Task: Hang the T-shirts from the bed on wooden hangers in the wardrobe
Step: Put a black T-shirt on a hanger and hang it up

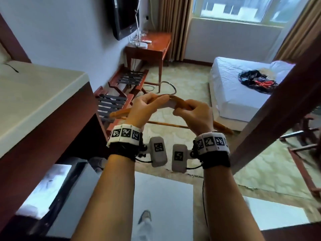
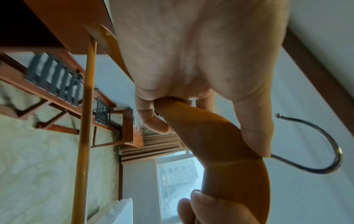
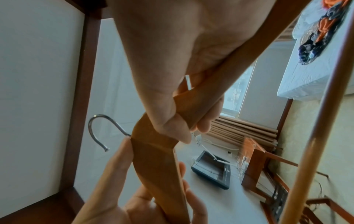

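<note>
Both hands hold one wooden hanger (image 1: 119, 113) in front of me at chest height. My left hand (image 1: 156, 101) grips its left shoulder close to the metal hook (image 1: 171, 86). My right hand (image 1: 184, 108) pinches the right shoulder just past the middle. In the left wrist view the left hand (image 2: 203, 130) clasps the hanger (image 2: 235, 181) beside the hook (image 2: 325, 151). The right wrist view has my right hand (image 3: 191, 128) pinching the hanger (image 3: 153, 163). A dark pile of T-shirts (image 1: 257, 80) lies on the white bed (image 1: 231, 101) at the far right.
A dark brown wooden panel (image 1: 278, 110) slants close on my right. A counter (image 1: 34, 94) stands at my left, with two luggage racks (image 1: 112, 103) beyond it along the wall. A desk (image 1: 151, 47) and a wall TV (image 1: 123, 16) are farther back. Carpeted floor leads to the bed.
</note>
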The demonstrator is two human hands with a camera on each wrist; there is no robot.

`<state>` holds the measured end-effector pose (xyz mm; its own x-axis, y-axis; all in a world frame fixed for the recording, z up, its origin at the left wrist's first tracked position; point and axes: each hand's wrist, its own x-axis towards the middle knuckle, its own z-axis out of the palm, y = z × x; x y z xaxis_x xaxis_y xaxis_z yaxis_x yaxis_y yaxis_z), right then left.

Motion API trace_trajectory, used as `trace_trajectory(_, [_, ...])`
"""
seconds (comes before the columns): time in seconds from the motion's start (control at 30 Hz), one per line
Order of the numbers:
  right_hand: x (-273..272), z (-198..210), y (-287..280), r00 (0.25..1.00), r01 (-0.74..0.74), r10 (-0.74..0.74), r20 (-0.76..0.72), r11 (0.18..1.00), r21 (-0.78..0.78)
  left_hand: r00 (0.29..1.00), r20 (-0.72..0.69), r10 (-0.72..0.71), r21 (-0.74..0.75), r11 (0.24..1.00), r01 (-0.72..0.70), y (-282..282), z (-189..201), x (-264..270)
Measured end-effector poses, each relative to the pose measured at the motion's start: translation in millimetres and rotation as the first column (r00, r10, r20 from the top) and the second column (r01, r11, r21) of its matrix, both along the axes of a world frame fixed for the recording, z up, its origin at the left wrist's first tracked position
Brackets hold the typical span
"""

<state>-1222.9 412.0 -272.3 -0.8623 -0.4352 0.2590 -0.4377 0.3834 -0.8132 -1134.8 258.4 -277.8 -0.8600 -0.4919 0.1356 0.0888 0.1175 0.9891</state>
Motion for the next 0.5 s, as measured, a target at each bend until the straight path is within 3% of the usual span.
trace_trajectory(0.27, [-150.5, 19.8, -53.8, 0.987, 0.163, -0.164, 0.003, 0.984, -0.067, 0.987, -0.011, -0.162, -0.006, 0.987, 0.162, -65.2, 28.3, -175.2])
trace_trajectory(0.5, [-282.0, 0.3, -80.0, 0.959, 0.282, -0.282, 0.009, 0.959, -0.041, 0.969, 0.037, -0.245, 0.008, 0.969, 0.245, -93.5, 9.6, -327.3])
